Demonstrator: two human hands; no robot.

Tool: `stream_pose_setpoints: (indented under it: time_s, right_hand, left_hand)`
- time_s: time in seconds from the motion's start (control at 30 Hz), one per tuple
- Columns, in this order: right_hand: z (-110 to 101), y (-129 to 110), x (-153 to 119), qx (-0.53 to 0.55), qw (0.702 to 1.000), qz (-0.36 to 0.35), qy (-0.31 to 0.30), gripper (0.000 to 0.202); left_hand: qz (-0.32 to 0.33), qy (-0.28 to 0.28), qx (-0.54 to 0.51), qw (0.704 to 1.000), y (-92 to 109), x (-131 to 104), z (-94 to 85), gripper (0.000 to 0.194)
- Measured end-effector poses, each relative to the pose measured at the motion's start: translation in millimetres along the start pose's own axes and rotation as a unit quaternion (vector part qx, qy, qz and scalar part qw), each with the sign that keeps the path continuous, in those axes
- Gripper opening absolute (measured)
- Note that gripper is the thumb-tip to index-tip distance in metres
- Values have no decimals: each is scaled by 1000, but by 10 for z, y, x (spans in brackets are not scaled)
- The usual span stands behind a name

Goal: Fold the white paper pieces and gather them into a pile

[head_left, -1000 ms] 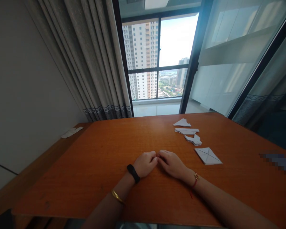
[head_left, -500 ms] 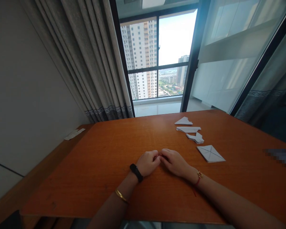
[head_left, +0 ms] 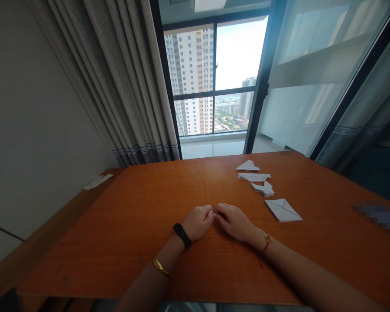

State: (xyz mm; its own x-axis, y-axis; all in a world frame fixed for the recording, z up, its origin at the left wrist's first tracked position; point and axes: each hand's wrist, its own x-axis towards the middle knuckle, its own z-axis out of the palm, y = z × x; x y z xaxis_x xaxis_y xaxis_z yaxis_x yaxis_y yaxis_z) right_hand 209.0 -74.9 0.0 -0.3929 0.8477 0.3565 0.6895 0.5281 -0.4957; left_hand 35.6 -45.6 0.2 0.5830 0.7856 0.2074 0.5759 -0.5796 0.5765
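Observation:
My left hand (head_left: 197, 222) rests on the orange-brown table (head_left: 117, 242), its fingers curled in and closed. Against its fingertips, my right hand (head_left: 234, 221) lies with its fingers bent and pressed together. Whatever the fingers hold, if anything, is hidden. Right of my right hand is a folded white paper square (head_left: 283, 210) with crossing creases. Beyond it lie an irregular folded paper (head_left: 264, 188), a long narrow one (head_left: 254, 177) and a triangular one with a jagged edge (head_left: 248, 166).
A pale strip (head_left: 98, 182) lies on the ledge at the left, below the grey curtain (head_left: 130, 86). A window (head_left: 214, 93) stands behind the table. Something blurred (head_left: 381, 219) is at the right edge.
The view has shifted slightly, so the papers and both hands sit a little further left in the picture. The hands keep nearly the same pose, fingertips together.

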Motion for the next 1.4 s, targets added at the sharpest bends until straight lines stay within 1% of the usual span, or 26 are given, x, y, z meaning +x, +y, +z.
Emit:
stream_pose_setpoints:
  time_s: [0.13, 0.3, 0.4, 0.93, 1.4]
  right_hand:
    - [0, 4, 1, -4, 1000, -4, 0, 19]
    - [-11, 6, -7, -6, 1000, -17, 2, 18]
    - [-13, 5, -12, 4, 1000, -21, 0, 17]
    - [-10, -9, -16, 25, 1000, -10, 4, 18]
    - [-9, -13, -19, 16, 1000, -8, -1, 20]
  left_hand:
    - [-10, -5, -48, 999, 24, 13, -18, 25]
    - [-26, -47, -133, 990, 71, 12, -64, 21]
    - [-32, -54, -154, 986, 84, 5, -67, 21]
    - [-4, -30, -116, 993, 90, -7, -90, 26]
    - [-6, -35, -104, 994, 82, 4, -86, 28]
